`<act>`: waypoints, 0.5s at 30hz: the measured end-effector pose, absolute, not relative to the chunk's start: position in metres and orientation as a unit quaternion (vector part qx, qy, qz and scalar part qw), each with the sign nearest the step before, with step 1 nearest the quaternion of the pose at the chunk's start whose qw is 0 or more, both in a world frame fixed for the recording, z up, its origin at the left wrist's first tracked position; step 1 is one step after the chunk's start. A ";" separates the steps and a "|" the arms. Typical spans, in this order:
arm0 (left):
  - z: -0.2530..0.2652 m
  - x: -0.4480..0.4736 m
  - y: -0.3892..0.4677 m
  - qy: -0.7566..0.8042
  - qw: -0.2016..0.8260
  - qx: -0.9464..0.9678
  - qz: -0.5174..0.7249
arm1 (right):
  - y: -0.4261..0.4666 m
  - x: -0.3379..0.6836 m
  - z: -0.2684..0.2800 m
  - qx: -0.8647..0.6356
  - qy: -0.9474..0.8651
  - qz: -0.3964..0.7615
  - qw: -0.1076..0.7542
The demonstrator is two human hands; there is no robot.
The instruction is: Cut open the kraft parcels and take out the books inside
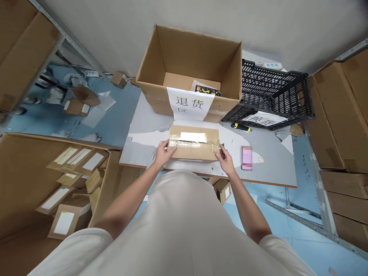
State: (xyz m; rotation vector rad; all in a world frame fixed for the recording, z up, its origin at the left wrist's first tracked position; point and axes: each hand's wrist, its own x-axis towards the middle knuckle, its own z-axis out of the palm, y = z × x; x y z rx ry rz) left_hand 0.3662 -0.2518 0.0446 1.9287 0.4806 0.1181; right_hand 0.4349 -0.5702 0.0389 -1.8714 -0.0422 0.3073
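A taped cardboard box (195,150) with a white label on top lies on the white table (270,172), close to its front edge. Its left end is gripped by my left hand (164,154), thumb on the top face and fingers round the side. At the opposite end my right hand (225,158) grips the right corner, also with thumb on top. Clear tape runs along the middle seam, and the flaps look closed. Just behind stands a large open carton (152,96) with a paper sign on its front; a small black-and-yellow packet (207,90) lies inside.
A black plastic crate (293,96) with a paper sign stands at the back right. In front of it lies a black-and-yellow cutter (240,127). A blurred pink rectangle (247,158) is on the right. At lower left, a big carton (17,153) holds several labelled boxes. Shelving flanks both sides.
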 end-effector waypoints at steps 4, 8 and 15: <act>0.041 0.361 -0.254 0.205 0.547 0.811 0.045 | -0.568 0.431 0.034 -0.797 0.009 0.133 0.590; 0.036 0.368 -0.251 0.187 0.557 0.807 0.052 | -0.572 0.420 0.027 -0.784 0.017 0.127 0.607; 0.038 0.385 -0.252 0.181 0.474 0.857 0.092 | -0.584 0.431 0.014 -0.820 0.055 0.095 0.561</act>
